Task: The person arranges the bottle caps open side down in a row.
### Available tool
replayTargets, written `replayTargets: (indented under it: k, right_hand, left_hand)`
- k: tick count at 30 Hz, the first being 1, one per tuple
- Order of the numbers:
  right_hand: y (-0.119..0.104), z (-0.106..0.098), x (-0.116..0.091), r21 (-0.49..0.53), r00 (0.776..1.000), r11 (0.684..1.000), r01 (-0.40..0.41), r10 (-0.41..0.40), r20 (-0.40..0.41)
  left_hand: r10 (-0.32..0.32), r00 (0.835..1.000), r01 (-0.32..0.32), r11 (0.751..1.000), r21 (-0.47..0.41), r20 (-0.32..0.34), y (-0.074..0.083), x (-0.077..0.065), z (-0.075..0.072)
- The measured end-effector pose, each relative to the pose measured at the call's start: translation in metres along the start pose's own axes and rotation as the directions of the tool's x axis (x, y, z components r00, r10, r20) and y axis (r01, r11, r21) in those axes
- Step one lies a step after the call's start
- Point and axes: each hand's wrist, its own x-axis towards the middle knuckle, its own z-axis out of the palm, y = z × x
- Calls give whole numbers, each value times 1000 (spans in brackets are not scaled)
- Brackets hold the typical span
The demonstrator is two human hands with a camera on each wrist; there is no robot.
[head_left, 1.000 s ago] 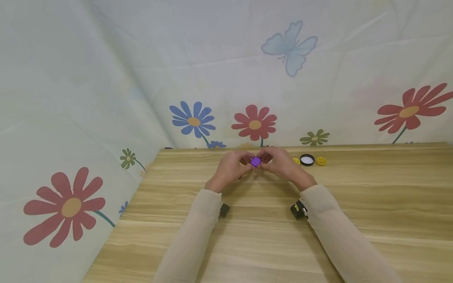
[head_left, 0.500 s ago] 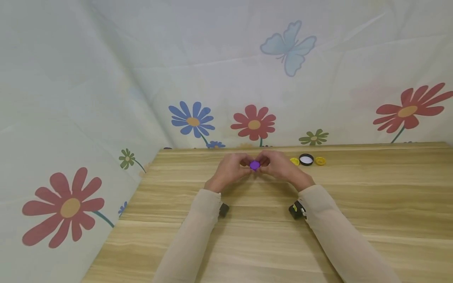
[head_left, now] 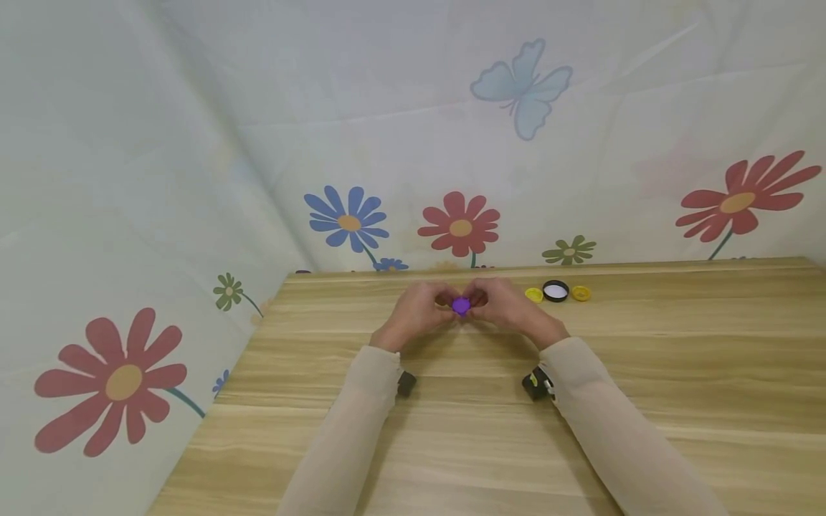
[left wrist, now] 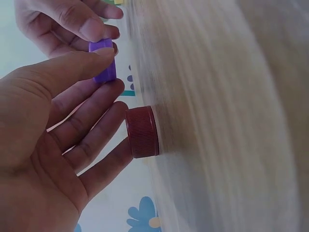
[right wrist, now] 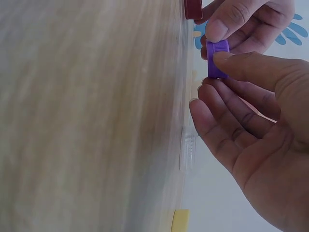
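Note:
Both hands hold one purple bottle cap (head_left: pixel 461 306) between them, above the far part of the table. My left hand (head_left: pixel 416 312) pinches one side of it with thumb and fingers; in the left wrist view the thumb lies on the purple cap (left wrist: pixel 105 60). From the other side my right hand (head_left: pixel 508 307) pinches it, and the right wrist view shows ribs on the purple cap's rim (right wrist: pixel 218 58). A dark red ribbed bottle cap (left wrist: pixel 142 132) stands on the table close to the left hand's lower fingers; whether they touch it, I cannot tell.
To the right of the hands lie a yellow cap (head_left: pixel 533 294), a black cap (head_left: pixel 556 291) with a white inside, and another yellow cap (head_left: pixel 581 293). A clear ribbed cap (right wrist: pixel 187 149) is below the right fingers. A flowered cloth (head_left: pixel 413 143) hangs behind the wooden table (head_left: pixel 677 373).
Both hands have come slightly nearer the body with the purple cap, whose tilt has shifted a little. The yellow cap beside the right hand now shows fully.

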Motion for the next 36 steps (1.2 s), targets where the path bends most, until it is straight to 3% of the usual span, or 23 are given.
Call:
replayTargets:
  k: [10, 18, 36]
  right_hand:
    - [-1, 1, 2, -27, 1000, 1000, -6, 7, 11]
    - [-2, 3, 1, -67, 1000, 998, -6, 8, 23]
    - [-2, 5, 3, -105, 998, 994, -32, 37, 46]
  left_hand:
    - [14, 1000, -14, 1000, 6, 25, 0, -1, 0]
    - [-10, 998, 9, 1000, 17, 60, 1, -2, 0]
    - [-27, 997, 26, 999, 19, 74, 3, -2, 1]
